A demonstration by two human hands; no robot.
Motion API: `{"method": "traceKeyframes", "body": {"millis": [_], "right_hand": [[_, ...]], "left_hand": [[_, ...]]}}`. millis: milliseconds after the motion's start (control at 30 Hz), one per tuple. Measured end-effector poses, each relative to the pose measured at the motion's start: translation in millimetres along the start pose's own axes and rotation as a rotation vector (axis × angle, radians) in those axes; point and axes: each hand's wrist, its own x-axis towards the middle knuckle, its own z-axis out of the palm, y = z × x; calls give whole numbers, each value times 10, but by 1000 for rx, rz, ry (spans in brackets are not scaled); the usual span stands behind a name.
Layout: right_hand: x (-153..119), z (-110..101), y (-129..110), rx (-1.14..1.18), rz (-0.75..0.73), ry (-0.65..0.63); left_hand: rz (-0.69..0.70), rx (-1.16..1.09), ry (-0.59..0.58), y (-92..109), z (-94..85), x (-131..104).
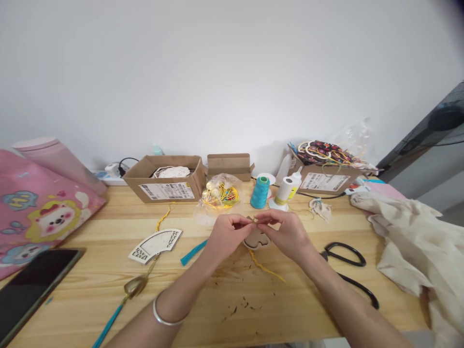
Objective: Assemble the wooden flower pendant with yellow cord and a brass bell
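Near the middle of the wooden table, my left hand [229, 234] and my right hand [286, 233] meet fingertip to fingertip. Both pinch a thin yellowish cord [254, 220] at the top of a flat wooden cutout [256, 239] with a dark curved outline. A yellow cord [266, 269] trails from the cutout's lower edge toward the right. Beside my left wrist lies a teal tassel [193, 253], partly hidden. Farther left rests a fan-shaped wooden piece [155, 245] with a yellow loop, a gold bead [135, 286] and another teal tassel [108, 326].
Behind my hands stand a teal thread cone [260, 192], white bottles and a bag of yellow cords [222, 195]. Cardboard boxes [165, 181] line the wall. Black-handled scissors [350, 270] and cream cloth [402, 241] lie right; a phone [32, 285] lies left.
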Motion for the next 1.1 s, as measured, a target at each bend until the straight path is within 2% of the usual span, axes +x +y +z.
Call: {"method": "traceKeyframes", "body": {"millis": [100,233,333,467,633,800,967,1100], "right_hand": [[-7,38,18,-8,-56,48],[-33,59,33,-85,-232,151],[-49,55,33,-169,-354,189],[-58,50,26,-250,-406,213],[-55,54,19,-267,-437,243],[-65,57,2,-293,-428,248],[-62,39,14,-310,-379,168],[-22,-11,50,-259,-405,90]], "left_hand": [[-77,-92,-9,27,9,-1],[-196,-197,-2,39,20,-3],[-203,-293,-32,23,24,-8],[-191,-383,-90,6,23,-18],[-180,-326,-79,-4,32,-13],[-120,-170,-41,-19,49,3],[5,-36,-68,-21,36,1],[-17,-21,-68,-61,41,11]]}}
